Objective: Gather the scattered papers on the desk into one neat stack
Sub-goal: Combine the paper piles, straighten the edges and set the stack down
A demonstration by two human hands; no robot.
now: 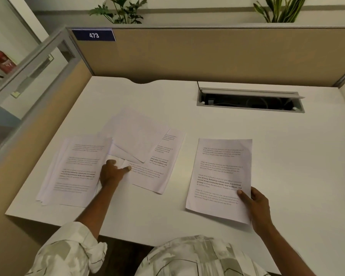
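Left of the cable slot [249, 101], L hand [111, 174] lies fingers spread on the overlapping sheets [139, 148], while R hand [257, 204] below it pinches a single page [220, 176] w/ thumb on top, so dragging could crease or skew the pile.

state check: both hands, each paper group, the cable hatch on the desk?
left hand: resting on the overlapped papers, fingers spread, not gripping
right hand: pinching the lower right corner of the separate sheet
separate sheet: printed side up, apart from the rest
left pile: several sheets, edges fanned
middle sheets: overlapped, askew, one blank side up
cable hatch: lid open
desk: papers not yet in one stack
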